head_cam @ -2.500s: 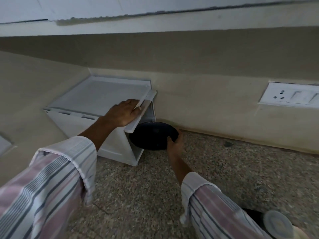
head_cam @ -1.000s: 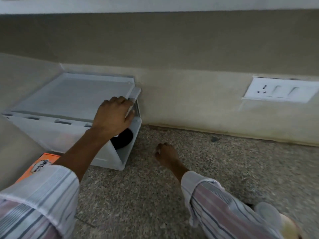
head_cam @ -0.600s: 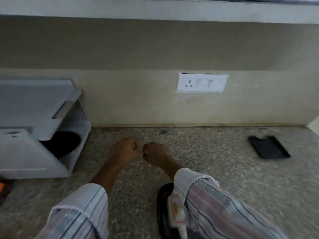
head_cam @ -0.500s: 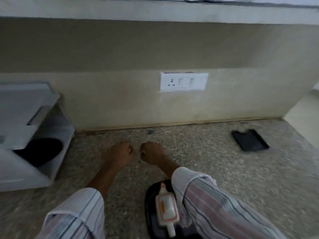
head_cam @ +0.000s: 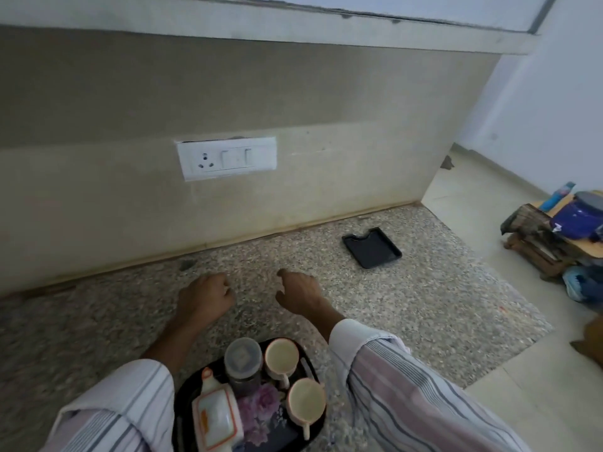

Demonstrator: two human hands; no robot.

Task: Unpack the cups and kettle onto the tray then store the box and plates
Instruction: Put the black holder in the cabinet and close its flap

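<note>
Head cam, looking down at speckled stone counter [head_cam: 424, 305].

L hand [head_cam: 204, 296]: curled into a loose fist, knuckles up, over bare counter, holding nothing that I can see. Striped shirt sleeve [head_cam: 124, 409] covers forearm below it.

Between the two arms, near bottom edge: black tray [head_cam: 295, 433], glossy, w/ pink-purple flower print showing in its middle. On it, L to R: kettle [head_cam: 217, 415], white ceramic, boxy, orange trim lines, lid knob on top, spout pointing towards me. Just behind it a clear jar [head_cam: 243, 360] w/ grey lid, dark contents. Then two cups, cream inside, orange rims, handles towards me: far cup [head_cam: 281, 355] beside the jar, near cup [head_cam: 306, 401] at tray's R edge. Cups upright, apart from each other.

R hand [head_cam: 298, 293]: palm down, fingers bent loosely, thumb out to the L, empty; I can't tell if it touches the counter.

Further R, near the wall: small black square plate [head_cam: 372, 247], flat on counter, notch in far rim, well apart from tray. White socket-and-switch panel [head_cam: 227, 157] on wall above the hands.
</note>
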